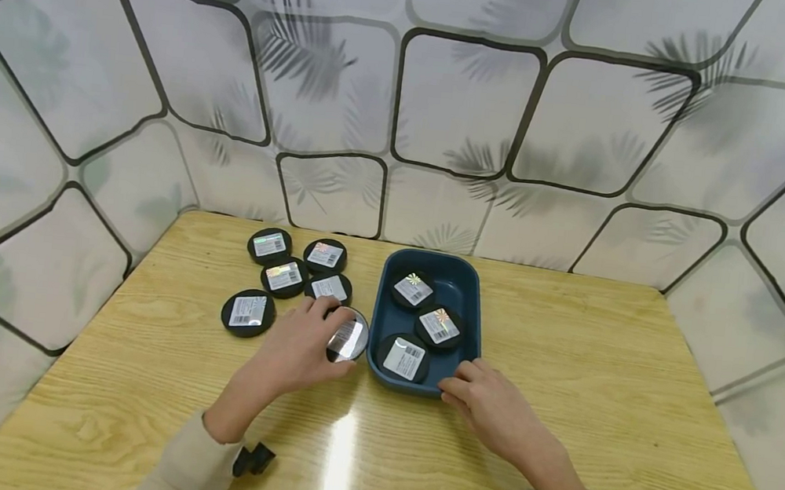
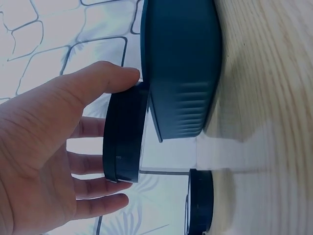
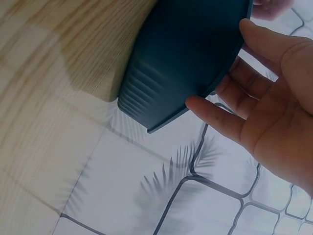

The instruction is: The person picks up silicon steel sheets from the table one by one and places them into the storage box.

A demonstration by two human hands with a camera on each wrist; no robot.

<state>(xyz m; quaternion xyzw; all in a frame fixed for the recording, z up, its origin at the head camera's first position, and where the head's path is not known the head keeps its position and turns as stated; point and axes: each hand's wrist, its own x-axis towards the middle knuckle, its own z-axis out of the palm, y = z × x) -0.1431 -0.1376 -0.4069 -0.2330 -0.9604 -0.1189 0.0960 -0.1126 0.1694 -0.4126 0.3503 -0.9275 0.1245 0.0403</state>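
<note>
My left hand (image 1: pixel 302 344) holds a round flat black container (image 1: pixel 350 337) with a printed label, thumb on one side and fingers round the other. In the left wrist view, this black container (image 2: pixel 126 134) is tipped on edge beside the wall of the blue plastic bin (image 2: pixel 183 68). At the near right corner of the bin (image 1: pixel 463 370), my right hand (image 1: pixel 491 404) grips the rim. The right wrist view shows the thumb and fingers of the right hand (image 3: pixel 274 93) at the edge of the bin (image 3: pixel 171 58). Three labelled black containers (image 1: pixel 437 326) lie inside it.
Left of the bin, several more black containers (image 1: pixel 248 312) lie label up on the wooden table (image 1: pixel 587 358), some touching. A patterned cloth backdrop (image 1: pixel 462 110) stands behind the table and along its sides.
</note>
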